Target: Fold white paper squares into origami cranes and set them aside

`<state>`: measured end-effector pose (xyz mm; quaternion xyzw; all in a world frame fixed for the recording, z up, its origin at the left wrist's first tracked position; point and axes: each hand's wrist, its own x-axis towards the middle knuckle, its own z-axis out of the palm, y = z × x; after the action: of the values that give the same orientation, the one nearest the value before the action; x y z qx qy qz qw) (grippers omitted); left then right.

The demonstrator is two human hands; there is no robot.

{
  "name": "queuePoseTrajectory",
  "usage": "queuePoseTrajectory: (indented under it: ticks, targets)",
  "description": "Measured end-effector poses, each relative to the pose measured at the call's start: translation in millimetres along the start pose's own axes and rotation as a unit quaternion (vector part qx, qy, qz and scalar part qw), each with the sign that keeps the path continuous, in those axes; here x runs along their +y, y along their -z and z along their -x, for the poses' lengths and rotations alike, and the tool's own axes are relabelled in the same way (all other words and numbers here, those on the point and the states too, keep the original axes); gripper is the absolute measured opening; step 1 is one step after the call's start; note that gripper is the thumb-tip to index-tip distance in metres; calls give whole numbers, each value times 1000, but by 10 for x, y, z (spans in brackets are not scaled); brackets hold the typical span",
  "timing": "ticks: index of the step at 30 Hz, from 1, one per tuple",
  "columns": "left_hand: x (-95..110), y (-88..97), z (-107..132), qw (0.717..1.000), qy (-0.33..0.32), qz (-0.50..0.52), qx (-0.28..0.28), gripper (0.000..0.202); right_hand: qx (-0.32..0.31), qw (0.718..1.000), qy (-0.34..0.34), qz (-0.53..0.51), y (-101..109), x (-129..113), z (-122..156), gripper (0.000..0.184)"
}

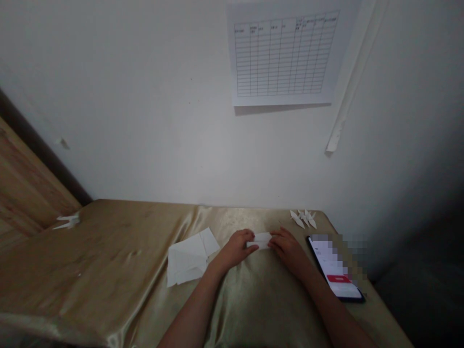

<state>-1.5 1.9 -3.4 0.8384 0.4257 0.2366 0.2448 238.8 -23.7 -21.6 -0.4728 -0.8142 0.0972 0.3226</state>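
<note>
A small folded white paper (pixel 262 239) lies on the gold satin tablecloth (pixel 108 261), held between both hands. My left hand (pixel 238 247) pinches its left end with curled fingers. My right hand (pixel 286 246) presses on its right end, fingers closed over the edge. To the left of my left hand rests a loose pile of white paper sheets (pixel 189 257).
A phone (pixel 335 274) with a lit screen lies right of my right forearm. Several folded paper figures (pixel 303 218) sit at the table's far right corner. A printed grid sheet (pixel 284 54) hangs on the white wall. A wooden board (pixel 25 183) leans at the left.
</note>
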Motion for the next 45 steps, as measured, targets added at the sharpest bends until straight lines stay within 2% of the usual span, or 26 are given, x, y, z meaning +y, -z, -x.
queuePoseTrajectory:
  ticks: [7,13,18,25,30,33,40,45]
  targets:
    - [72,13,-29,998,48,-32,3,22,56,997,-3,47,-67,52,6,18]
    - [82,48,-33,994,88,-68,-2,19,86,993,-6,85,-73,-19,5,18]
    - [62,18,-12,991,71,-113,-12,15,55,989,-40,135,-121,-108,-7,18]
    - [77,66,11,991,69,-113,-6,33,47,984,-69,159,-163,-152,-25,15]
    - [26,105,-4,993,44,-109,-27,14,76,978,-76,179,-157,-211,-49,18]
    - [12,131,-1,992,44,-115,-28,9,87,978,-77,172,-173,-239,-65,21]
    - [63,177,42,990,33,-133,-43,19,90,977,-82,172,-188,-249,-89,23]
    - [84,154,45,989,42,-134,-43,34,84,975,-81,189,-206,-266,-97,24]
